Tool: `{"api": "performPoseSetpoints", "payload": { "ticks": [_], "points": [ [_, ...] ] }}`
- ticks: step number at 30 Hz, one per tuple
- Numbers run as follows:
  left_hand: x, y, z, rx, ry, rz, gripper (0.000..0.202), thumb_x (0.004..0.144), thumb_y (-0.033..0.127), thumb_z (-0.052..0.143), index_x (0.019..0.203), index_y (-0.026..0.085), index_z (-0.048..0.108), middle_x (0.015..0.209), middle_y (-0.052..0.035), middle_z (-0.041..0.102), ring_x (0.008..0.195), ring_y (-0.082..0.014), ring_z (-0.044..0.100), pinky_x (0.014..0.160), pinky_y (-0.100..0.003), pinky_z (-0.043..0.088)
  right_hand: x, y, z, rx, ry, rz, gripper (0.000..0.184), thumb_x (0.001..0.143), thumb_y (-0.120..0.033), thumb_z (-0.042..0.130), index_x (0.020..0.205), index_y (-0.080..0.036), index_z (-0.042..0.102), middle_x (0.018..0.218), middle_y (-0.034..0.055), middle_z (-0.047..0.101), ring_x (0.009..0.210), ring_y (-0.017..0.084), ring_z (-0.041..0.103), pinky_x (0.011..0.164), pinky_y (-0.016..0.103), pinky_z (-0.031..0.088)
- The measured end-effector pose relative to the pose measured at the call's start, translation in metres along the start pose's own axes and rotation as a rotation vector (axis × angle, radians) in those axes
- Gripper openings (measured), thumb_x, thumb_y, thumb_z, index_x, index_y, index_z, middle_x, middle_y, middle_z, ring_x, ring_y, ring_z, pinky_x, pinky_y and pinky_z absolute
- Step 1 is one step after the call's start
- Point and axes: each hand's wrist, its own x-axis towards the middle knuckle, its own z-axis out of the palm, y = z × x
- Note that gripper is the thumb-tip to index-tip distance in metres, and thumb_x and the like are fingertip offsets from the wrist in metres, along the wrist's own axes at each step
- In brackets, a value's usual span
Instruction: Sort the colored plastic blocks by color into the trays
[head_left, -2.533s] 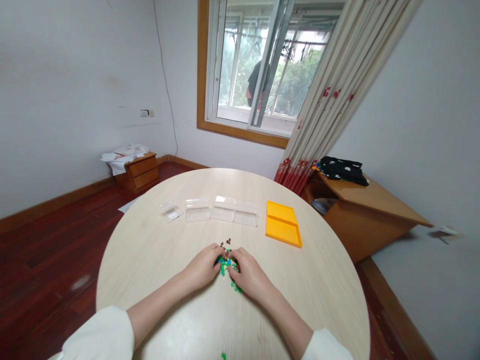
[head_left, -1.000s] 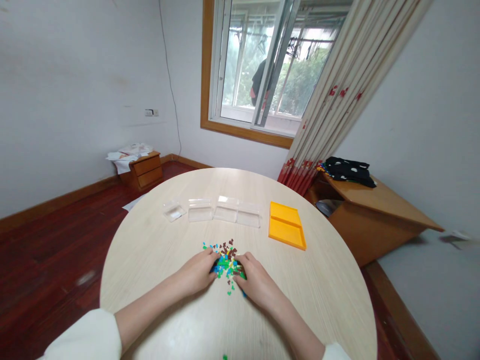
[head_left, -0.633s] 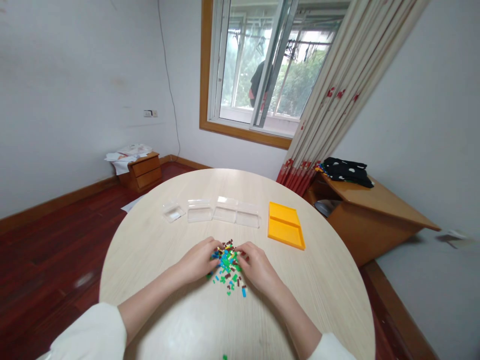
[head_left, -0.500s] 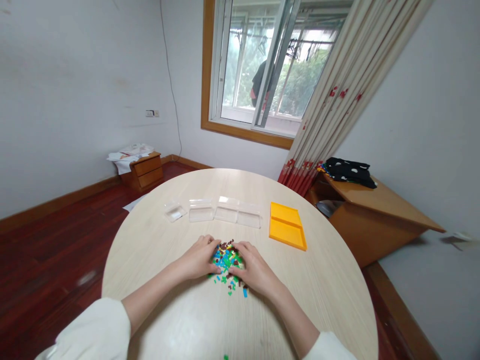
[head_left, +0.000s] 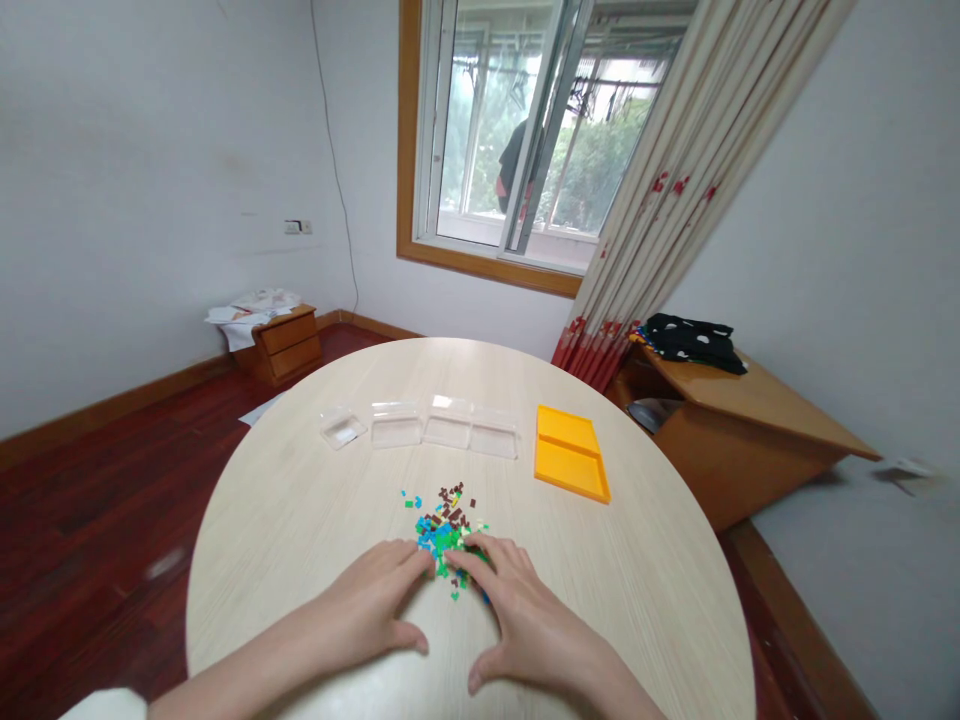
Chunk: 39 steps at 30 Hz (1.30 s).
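Observation:
A small heap of tiny plastic pieces [head_left: 444,522], green, blue, brown and yellow, lies on the round pale wooden table [head_left: 300,500]. My left hand [head_left: 373,603] lies flat on the table just below and left of the heap, fingers stretched toward it. My right hand [head_left: 523,617] lies flat beside it on the right, its fingertips touching the near edge of the pieces. Neither hand holds anything. Both thumbs point inward toward each other.
Several clear plastic boxes [head_left: 446,428] stand in a row behind the heap, with an orange tray [head_left: 568,465] to their right. A wooden desk [head_left: 742,420] with dark clothing stands at the right, a small bedside cabinet [head_left: 279,342] at the far left wall.
Both hands have slid back toward me from the sides of the heap and flattened out. The pieces they were cupping now lie uncovered and a little more spread.

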Motion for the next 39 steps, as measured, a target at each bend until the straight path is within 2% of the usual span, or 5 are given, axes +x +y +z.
{"api": "performPoseSetpoints", "payload": {
  "ticks": [10, 20, 26, 31, 39],
  "points": [
    [-0.001, 0.024, 0.072, 0.323, -0.062, 0.232, 0.006, 0.079, 0.019, 0.049, 0.084, 0.019, 0.051, 0.087, -0.0065, 0.061, 0.078, -0.0209, 0.054, 0.068, -0.032, 0.037, 0.009, 0.012, -0.002, 0.060, 0.219, 0.043, 0.053, 0.071, -0.024, 0.066, 0.120, -0.029, 0.048, 0.127, 0.0054, 0.041, 0.119, 0.022, 0.035, 0.100, 0.037, 0.029],
    [0.037, 0.005, 0.023, 0.271, 0.196, 0.139, 0.015, 0.082, 0.015, 0.039, 0.079, 0.019, 0.054, 0.080, -0.0075, 0.059, 0.077, -0.0208, 0.052, 0.070, -0.033, 0.035, 0.056, 0.057, -0.013, 0.117, 0.543, 0.052, 0.017, 0.079, -0.011, 0.046, 0.086, -0.015, 0.062, 0.083, 0.0060, 0.060, 0.077, 0.016, 0.056, 0.073, 0.031, 0.045],
    [0.077, -0.021, -0.028, -0.130, 0.564, -0.082, 0.014, 0.077, 0.030, 0.047, 0.070, 0.019, 0.051, 0.061, 0.0008, 0.051, 0.058, -0.0138, 0.046, 0.056, -0.025, 0.031, 0.080, 0.068, -0.008, 0.196, 0.714, 0.075, 0.019, 0.079, -0.013, 0.045, 0.086, -0.014, 0.063, 0.083, 0.0078, 0.062, 0.077, 0.018, 0.057, 0.072, 0.032, 0.045],
    [0.106, -0.073, -0.025, -0.643, 0.895, -0.212, 0.028, 0.067, 0.040, 0.053, 0.055, 0.019, 0.042, 0.045, 0.0068, 0.036, 0.044, -0.0087, 0.033, 0.047, -0.021, 0.025, 0.072, 0.070, 0.000, 0.262, 0.614, 0.021, 0.021, 0.080, -0.012, 0.044, 0.085, -0.015, 0.065, 0.084, 0.0071, 0.062, 0.081, 0.017, 0.058, 0.076, 0.032, 0.046],
    [0.104, -0.086, -0.016, -0.687, 0.908, -0.204, 0.029, 0.066, 0.043, 0.055, 0.055, 0.018, 0.045, 0.044, 0.0071, 0.036, 0.044, -0.0079, 0.031, 0.047, -0.021, 0.025, 0.066, 0.064, -0.008, 0.283, 0.383, -0.004, 0.025, 0.079, -0.013, 0.051, 0.098, -0.021, 0.066, 0.093, 0.0054, 0.055, 0.089, 0.015, 0.055, 0.084, 0.030, 0.044]
  ]
}}
